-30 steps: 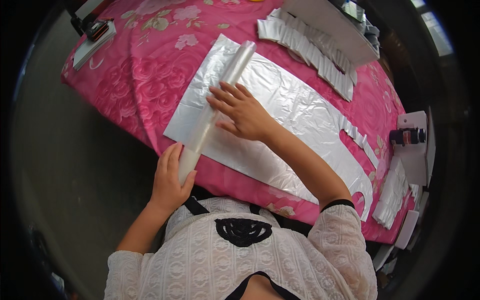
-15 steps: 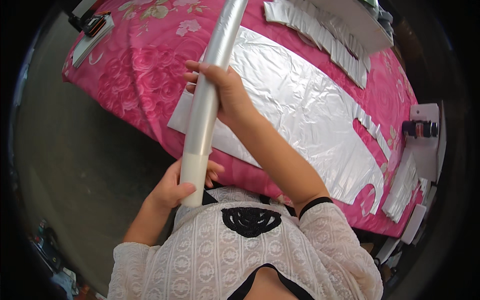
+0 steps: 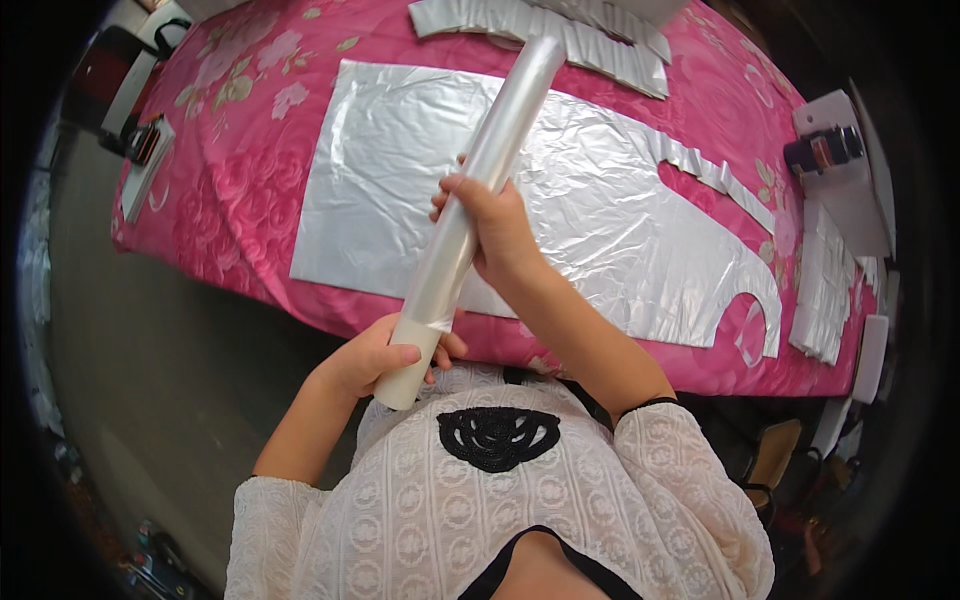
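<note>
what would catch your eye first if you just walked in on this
The long clear plastic roll, held up at a slant over the table: right hand around its middle, left hand at its cream core end. Beneath it a silvery plastic apron sheet lies flat on the pink floral tablecloth.

From my feed I see a white top (image 3: 560,510) of lacy, patterned knit, its texture made of small round motifs in rows. A black lace appliqué (image 3: 497,437), oval and ornate, sits at the middle of the chest. The neckline below it is edged in black (image 3: 520,560). The sleeves are short to mid length: the right sleeve (image 3: 660,440) ends in a thin dark trim, the left sleeve (image 3: 275,520) in plain white knit. Both forearms are bare, with no rings or watch visible on them.
</note>
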A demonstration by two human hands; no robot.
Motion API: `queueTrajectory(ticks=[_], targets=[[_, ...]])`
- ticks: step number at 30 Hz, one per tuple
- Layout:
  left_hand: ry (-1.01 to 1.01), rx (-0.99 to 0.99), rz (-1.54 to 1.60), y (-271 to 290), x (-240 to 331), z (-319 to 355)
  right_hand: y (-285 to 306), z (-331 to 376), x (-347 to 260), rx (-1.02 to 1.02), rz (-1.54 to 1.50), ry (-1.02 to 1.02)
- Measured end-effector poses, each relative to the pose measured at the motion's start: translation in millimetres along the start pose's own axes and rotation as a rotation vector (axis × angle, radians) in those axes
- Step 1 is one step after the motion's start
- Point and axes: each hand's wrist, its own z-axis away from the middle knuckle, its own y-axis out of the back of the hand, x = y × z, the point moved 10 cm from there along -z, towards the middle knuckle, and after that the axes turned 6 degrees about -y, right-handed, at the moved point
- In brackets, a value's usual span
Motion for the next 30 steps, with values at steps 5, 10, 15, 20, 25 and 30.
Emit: queueTrajectory(ticks=[5, 10, 15, 20, 25, 30], targets=[[0.07, 0.262, -0.259, 34.6, -24.3, -4.2, 39.5, 3.5, 36.7, 0.113, 0.175, -0.055], [0.321, 0.104, -0.064, 26.8, -58.6, 22.6, 103.7, -22.1, -17.6, 0.192, 0.118, -0.052], [0.382, 0.054, 0.078, 27.6, -84.6, 37.5, 170.0, -37.0, -98.9, 0.319, 0.315, 0.091], [0.401, 0.074, 0.11, 29.5, -87.0, 35.7, 151.2, -25.3, -93.2, 0.146, 0.793, -0.132], [0.42, 0.109, 0.004, 37.3, -84.6, 38.1, 129.8, -20.4, -71.4, 0.046, 0.905, -0.204], [0.42, 0.103, -0.087, 39.9, -74.7, 44.6, 140.6, -22.5, -92.5, 0.139, 1.001, -0.017]])
